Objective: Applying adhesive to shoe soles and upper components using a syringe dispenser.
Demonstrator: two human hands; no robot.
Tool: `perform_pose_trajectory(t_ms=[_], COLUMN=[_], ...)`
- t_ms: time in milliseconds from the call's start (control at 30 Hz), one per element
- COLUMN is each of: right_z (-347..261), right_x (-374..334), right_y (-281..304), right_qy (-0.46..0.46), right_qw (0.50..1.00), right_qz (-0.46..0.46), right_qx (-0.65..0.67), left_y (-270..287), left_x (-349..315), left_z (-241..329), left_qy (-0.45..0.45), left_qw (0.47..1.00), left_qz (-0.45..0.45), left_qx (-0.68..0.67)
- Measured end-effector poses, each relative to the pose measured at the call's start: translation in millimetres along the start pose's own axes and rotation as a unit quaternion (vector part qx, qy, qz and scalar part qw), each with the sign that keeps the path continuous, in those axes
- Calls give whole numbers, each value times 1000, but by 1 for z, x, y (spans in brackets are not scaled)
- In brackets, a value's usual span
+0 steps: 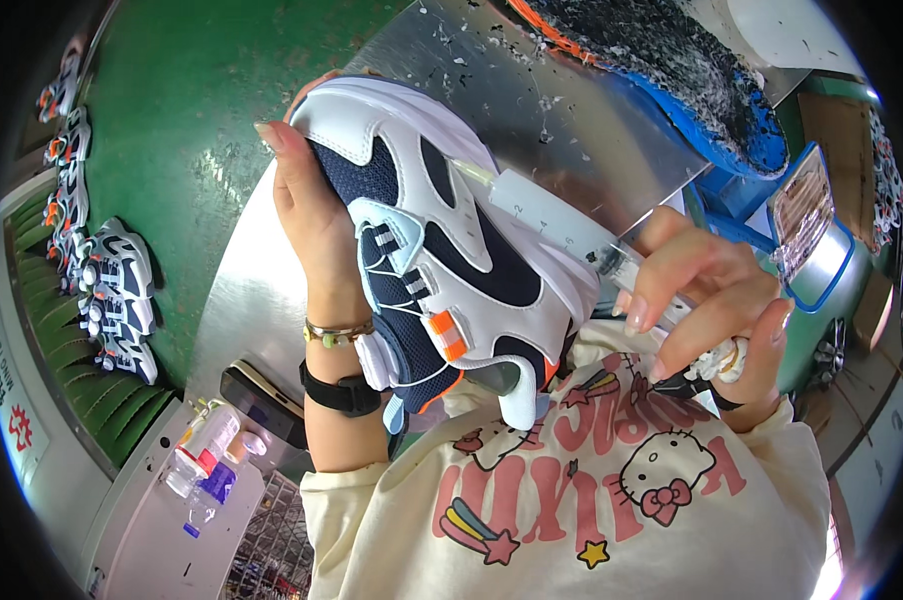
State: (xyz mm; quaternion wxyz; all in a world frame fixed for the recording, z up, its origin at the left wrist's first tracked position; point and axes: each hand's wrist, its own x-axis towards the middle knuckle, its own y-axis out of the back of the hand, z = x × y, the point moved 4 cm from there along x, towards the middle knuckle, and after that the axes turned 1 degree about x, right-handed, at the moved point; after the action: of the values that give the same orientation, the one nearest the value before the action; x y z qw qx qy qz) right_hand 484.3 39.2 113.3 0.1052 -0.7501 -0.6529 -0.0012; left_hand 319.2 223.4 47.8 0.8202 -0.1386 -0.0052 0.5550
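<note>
A white and navy sneaker (446,235) with orange accents is held up in front of me, tilted on its side. My left hand (311,205) wraps round its toe end, the thumb at the upper. My right hand (711,290) is closed round a clear plastic syringe (556,215) with dark marks on its barrel. The syringe's thin tip points at the seam between the upper and the white sole; whether it touches is hard to tell. Some whitish crumpled material (719,360) sits at my right fingers.
A metal worktable (461,60) with scraps lies beyond the sneaker. On it is a blue-edged pad (691,100) covered in black and white residue. Several similar sneakers (116,300) line the left side over green surfacing. A phone (261,400) and bottles (206,455) stand lower left.
</note>
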Motion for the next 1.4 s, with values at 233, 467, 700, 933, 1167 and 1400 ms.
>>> perform_pose_trajectory(t_ms=[233, 467, 700, 933, 1167, 1400], right_z=[-5, -15, -32, -39, -38, -14], right_x=[-9, -26, -37, -49, -67, -75], right_y=[8, 8, 10, 10, 21, 33], right_qy=[-14, -43, -63, -82, -121, -48], right_qw=[1000, 999, 997, 996, 992, 999], right_qz=[-28, -26, -48, -31, -15, 14], right_qx=[-1, 5, -19, -28, -32, 0], left_y=[6, 14, 18, 22, -7, -7], left_x=[-1, 2, 6, 26, -39, -34], left_z=[-9, -11, -18, -16, 16, 17], left_qy=[7, 9, 49, 78, 111, 56], left_qw=[1000, 997, 992, 982, 970, 962], left_qz=[5, 12, 56, 100, 122, 142], left_qx=[17, 77, 102, 138, 178, 226])
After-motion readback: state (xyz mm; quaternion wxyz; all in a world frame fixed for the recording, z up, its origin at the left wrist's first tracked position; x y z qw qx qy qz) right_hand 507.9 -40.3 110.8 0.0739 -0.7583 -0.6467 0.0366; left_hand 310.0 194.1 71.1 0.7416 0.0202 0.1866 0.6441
